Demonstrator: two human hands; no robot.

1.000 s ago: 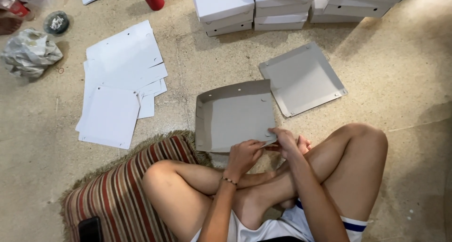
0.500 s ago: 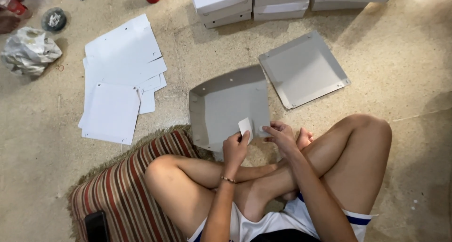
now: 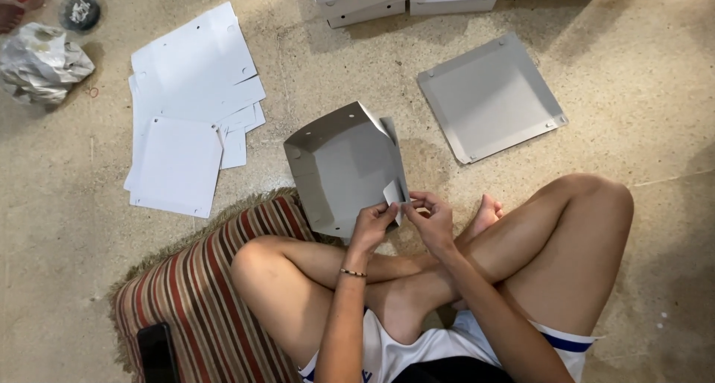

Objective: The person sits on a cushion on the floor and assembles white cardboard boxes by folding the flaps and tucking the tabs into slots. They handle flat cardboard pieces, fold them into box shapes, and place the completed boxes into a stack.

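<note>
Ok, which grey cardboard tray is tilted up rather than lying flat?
The grey tray at the hands, both pinching its corner flap; the other tray lies flat farther off.

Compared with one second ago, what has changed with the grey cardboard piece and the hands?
The grey cardboard tray, flat before, is now tilted up, its right wall folded. Left hand and right hand have come to its corner flap and pinch it. The finished tray, white sheets and striped cushion stayed.

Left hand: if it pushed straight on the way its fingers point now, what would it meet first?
The left hand points up and slightly right, into the grey cardboard tray it is pinching at a corner flap, so it would likely press into the tray's inside wall first.
</note>
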